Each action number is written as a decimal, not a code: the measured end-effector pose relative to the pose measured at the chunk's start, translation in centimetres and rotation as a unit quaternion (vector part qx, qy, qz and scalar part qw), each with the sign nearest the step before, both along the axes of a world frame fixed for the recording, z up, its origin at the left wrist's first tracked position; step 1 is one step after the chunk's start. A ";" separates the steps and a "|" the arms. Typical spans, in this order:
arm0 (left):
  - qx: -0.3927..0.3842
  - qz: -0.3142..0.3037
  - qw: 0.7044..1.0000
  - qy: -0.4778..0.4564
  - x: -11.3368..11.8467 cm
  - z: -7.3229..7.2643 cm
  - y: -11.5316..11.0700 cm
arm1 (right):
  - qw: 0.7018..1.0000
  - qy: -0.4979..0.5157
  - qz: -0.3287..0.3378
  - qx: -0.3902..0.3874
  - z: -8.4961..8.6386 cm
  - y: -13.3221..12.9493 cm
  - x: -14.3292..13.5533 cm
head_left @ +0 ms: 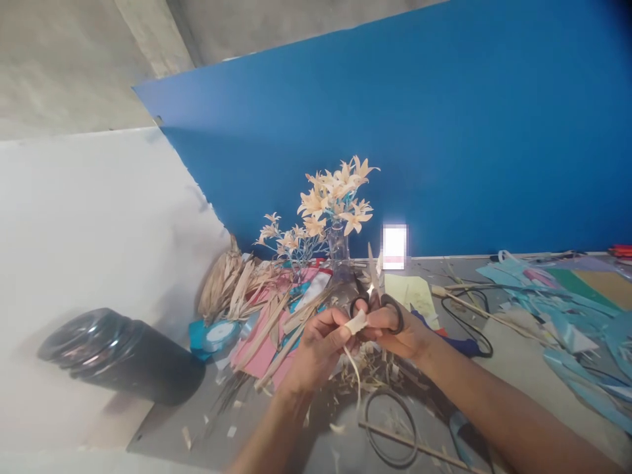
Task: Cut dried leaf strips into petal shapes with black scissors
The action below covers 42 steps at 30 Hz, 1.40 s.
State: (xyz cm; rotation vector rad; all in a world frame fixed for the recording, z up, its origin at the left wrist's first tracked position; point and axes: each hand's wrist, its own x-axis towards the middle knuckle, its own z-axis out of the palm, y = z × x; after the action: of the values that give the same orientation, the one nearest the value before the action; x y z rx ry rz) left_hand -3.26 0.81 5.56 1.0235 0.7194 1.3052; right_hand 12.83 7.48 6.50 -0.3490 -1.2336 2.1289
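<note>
My left hand [323,334] is closed, pinching a pale cream strip [356,322], perhaps dried husk, that looks folded or rolled. From under the fingers a thin pale tail [356,375] hangs toward the table. My right hand [395,327] pinches the strip's other end. Black-handled scissors [374,266] hang on the right fingers by their loops, with the blades pointing up and away from the strip. Behind the hands stands a clear glass vase [340,243] of cream artificial-looking flowers [338,187]. Shredded scraps [363,368] lie below the hands.
Dried husks [220,283] and pink sheets [259,342] lie at left, near a teal ribbon roll [214,334] and a tilted-looking black bin [128,359]. In front are a wire ring [392,428] and a thin stick [409,441]. A blue-handled tool [461,345] and light-blue scraps [557,316] lie right.
</note>
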 end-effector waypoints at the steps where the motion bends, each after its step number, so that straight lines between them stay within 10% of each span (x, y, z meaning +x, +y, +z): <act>1: -0.007 0.004 1.000 -0.026 0.1 -0.1 0.1 | 1.000 0.017 -0.014 -0.016 -0.2 0.3 0.2; 17: -0.017 0.145 0.987 0.072 0.4 0.2 0.1 | 0.948 -0.201 -0.197 0.151 0.8 -0.5 -0.2; 27: -0.136 0.056 0.970 -0.193 0.6 0.5 0.3 | 0.935 -0.177 -0.221 0.211 1.4 -1.1 -0.2; 35: -0.163 0.151 0.949 -0.223 0.0 1.1 1.5 | 0.940 -0.193 0.091 0.267 1.5 0.1 2.4; 42: -0.055 0.238 0.968 -0.054 1.3 0.4 1.2 | 0.946 -0.160 -0.123 0.254 0.6 1.7 2.0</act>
State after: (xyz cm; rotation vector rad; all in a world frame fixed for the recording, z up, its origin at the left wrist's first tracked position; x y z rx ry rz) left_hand -1.99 1.96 6.00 0.7039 0.9816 1.6972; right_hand 14.80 9.19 7.10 -0.5947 -1.7655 1.5108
